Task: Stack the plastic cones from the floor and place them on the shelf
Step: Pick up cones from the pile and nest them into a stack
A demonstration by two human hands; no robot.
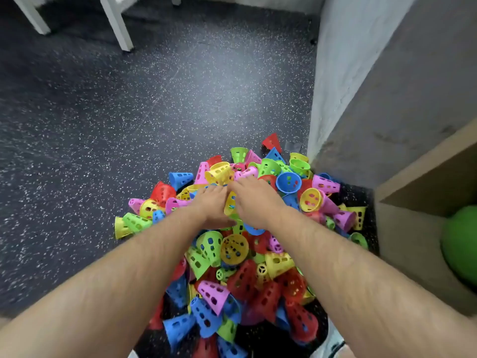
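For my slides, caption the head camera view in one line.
The left hand and right hand meet at a yellow cone atop a heap of colourful plastic cones on the speckled floor.

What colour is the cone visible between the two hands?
Yellow; the cone shows in the head view.

the floor (129,112) is dark rubber flecked with pale specks. a heap of plastic cones (232,249) lies on it near the bottom centre, red, blue, green, yellow and pink, tipped every way and lying over one another, many on their sides. one red cone (271,142) sits at the heap's far edge, near a small grey patch (293,146) on the floor. white furniture legs (117,24) stand at the far left. a grey wall (335,73) and a wooden box (402,241) stand just beside the heap on the right.
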